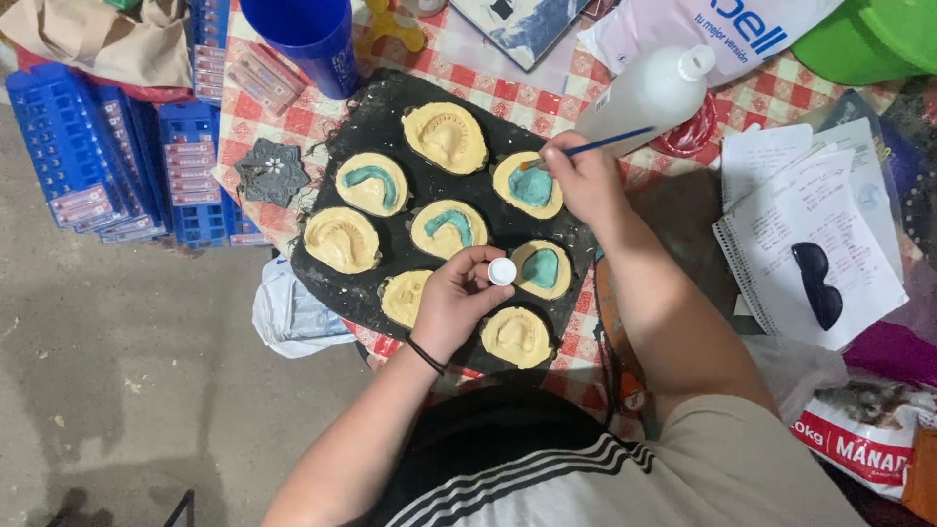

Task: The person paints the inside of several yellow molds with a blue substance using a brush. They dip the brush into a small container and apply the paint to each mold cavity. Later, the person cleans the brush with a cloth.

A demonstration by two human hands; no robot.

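Observation:
A black board [386, 122] lies on a red-checked tablecloth and carries several yellow plaster dental casts. Some of them bear teal paint, such as the cast [529, 185] at the upper right. My right hand [583, 178] holds a thin blue-handled brush [595, 146] whose tip touches that teal-painted cast. My left hand [451, 298] holds a small white cap [502, 271] between thumb and fingers, just above the lower casts. An unpainted cast [516, 337] sits below my left hand.
A white squeeze bottle [649, 93] lies at the board's upper right. A blue cup [310, 39] stands at the top. Blue plastic racks [98, 156] are stacked on the left. Papers with black sunglasses [818, 283] lie on the right, with a bag [864, 429] below.

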